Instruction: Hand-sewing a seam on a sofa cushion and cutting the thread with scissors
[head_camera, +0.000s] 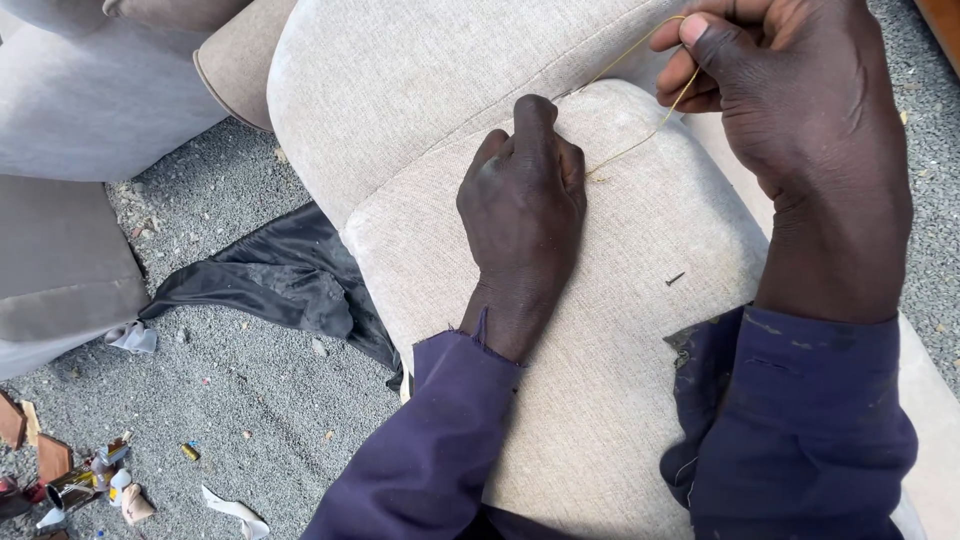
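Observed: a beige upholstered cushion (600, 330) fills the centre of the view, butted against a second beige upholstered panel (400, 90) at its 11 o'clock, with a seam between them.

Left hand (523, 205): curled into a loose fist, knuckles up, resting on the cushion's upper edge with the fingertips pressed at the seam. Whether anything is pinched inside the curled fingers cannot be told.

Right hand (800, 120): raised at the 2 o'clock of the left hand, well apart from it, thumb and forefinger closed on a thin yellow thread (640, 145).

Thread: it runs from the right hand's pinch down toward 8 o'clock and meets the fabric just beside the left hand's knuckles, at that hand's 2 o'clock. A second strand rises from the seam back toward the right hand, forming a narrow loop.

A small dark speck, possibly a tack (675, 279), lies on the cushion at 4 o'clock of the left hand.

Surroundings: grey gravel ground (250, 400); a black cloth (290, 275) at 9 o'clock of the cushion; scattered litter (90, 485) at 8 o'clock. Both sleeves (790, 420) are dark purple with frayed cuffs.
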